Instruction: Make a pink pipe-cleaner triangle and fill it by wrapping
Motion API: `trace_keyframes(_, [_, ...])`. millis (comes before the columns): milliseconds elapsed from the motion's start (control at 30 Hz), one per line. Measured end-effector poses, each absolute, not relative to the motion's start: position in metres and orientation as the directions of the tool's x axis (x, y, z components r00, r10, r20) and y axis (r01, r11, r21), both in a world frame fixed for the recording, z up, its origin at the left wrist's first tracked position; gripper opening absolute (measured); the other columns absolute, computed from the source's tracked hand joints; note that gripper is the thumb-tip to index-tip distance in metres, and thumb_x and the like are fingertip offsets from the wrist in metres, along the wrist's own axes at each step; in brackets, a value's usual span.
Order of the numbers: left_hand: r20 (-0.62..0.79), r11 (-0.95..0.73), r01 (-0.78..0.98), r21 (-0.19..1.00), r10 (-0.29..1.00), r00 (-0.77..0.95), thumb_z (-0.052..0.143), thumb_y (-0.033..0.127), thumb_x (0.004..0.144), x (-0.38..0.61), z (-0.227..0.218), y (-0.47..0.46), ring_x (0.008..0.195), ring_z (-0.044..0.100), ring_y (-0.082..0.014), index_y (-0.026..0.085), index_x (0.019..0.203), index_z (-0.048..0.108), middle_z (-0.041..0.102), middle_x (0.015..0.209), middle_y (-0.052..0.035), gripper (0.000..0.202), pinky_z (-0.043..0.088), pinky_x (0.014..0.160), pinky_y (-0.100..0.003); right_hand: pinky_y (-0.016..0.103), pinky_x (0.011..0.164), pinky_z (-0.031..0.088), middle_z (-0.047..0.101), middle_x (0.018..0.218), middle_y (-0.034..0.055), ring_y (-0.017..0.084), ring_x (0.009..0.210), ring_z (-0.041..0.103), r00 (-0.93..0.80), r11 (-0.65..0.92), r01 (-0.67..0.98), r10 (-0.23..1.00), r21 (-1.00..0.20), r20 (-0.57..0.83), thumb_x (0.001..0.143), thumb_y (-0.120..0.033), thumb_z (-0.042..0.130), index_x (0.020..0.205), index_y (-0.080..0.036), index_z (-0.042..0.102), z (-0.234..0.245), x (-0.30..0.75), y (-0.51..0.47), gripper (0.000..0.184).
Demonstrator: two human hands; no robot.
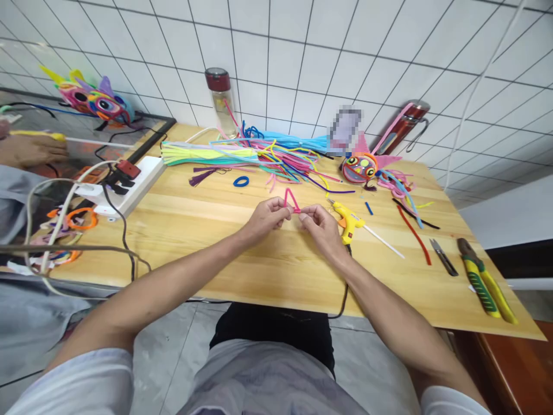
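A bright pink pipe cleaner (288,196), bent into a pointed triangle, stands up between my two hands above the wooden table. My left hand (271,217) pinches its left side. At its lower right corner, my right hand (319,226) pinches it between thumb and finger. Just right of my right hand lies a yellow hot glue gun (348,220) with a white glue stick (384,241) behind it. A blue pipe-cleaner ring (241,181) rests left of the hands. Bundles of coloured pipe cleaners (207,154) spread along the back.
Pliers (484,279), small snips (443,257) and a red pipe cleaner (417,236) lie at the right. A decorated mask-like craft (360,168) stands behind. A white power strip (129,190) with cables sits left. Another person's hand (37,151) shows at far left.
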State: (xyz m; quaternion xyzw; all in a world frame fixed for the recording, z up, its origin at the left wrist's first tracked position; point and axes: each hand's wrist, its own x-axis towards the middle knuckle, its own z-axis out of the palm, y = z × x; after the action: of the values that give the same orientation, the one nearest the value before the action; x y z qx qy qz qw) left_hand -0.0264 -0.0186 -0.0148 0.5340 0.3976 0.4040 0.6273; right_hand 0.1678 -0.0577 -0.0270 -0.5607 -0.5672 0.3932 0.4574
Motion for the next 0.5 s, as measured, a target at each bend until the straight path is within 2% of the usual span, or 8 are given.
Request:
trace_keyframes(133, [-0.062,0.085,-0.037,0.996,0.905,0.421,0.083,0.052,0.076,-0.026,-0.020,-0.022,0.058,0.047,-0.0085,0.019,0.085,0.066,0.063,0.072,0.0021,0.039,0.037,0.056,-0.025,0.033,0.063,0.042,0.064,0.071,-0.0016,0.018,0.065,0.055,0.058,0.035,0.333,0.997,-0.942,0.058,0.087,-0.049,0.073,0.086,-0.025,0.070,-0.023,0.169,-0.060,0.025])
trace_keyframes(267, [-0.031,0.076,-0.082,0.994,0.891,0.452,0.081,0.051,0.080,-0.025,-0.025,-0.026,0.067,0.054,-0.0108,0.018,0.099,0.070,0.070,0.086,-0.0016,0.040,0.039,0.061,-0.025,0.033,0.064,0.043,0.065,0.072,-0.0013,0.018,0.065,0.055,0.088,0.033,0.296,0.994,-0.955,0.061,0.088,-0.050,0.074,0.085,-0.024,0.069,-0.023,0.171,-0.061,0.026])
trace_keyframes(500, [-0.023,0.020,0.012,1.000,0.884,0.466,0.072,0.045,0.085,-0.028,-0.024,-0.029,0.066,0.048,-0.0124,0.020,0.085,0.067,0.064,0.077,0.0005,0.025,0.039,0.064,-0.027,0.032,0.063,0.042,0.064,0.072,-0.0019,0.017,0.065,0.054,0.082,0.028,0.323,0.995,-0.946,0.058,0.089,-0.052,0.074,0.087,-0.024,0.069,-0.026,0.169,-0.063,0.029])
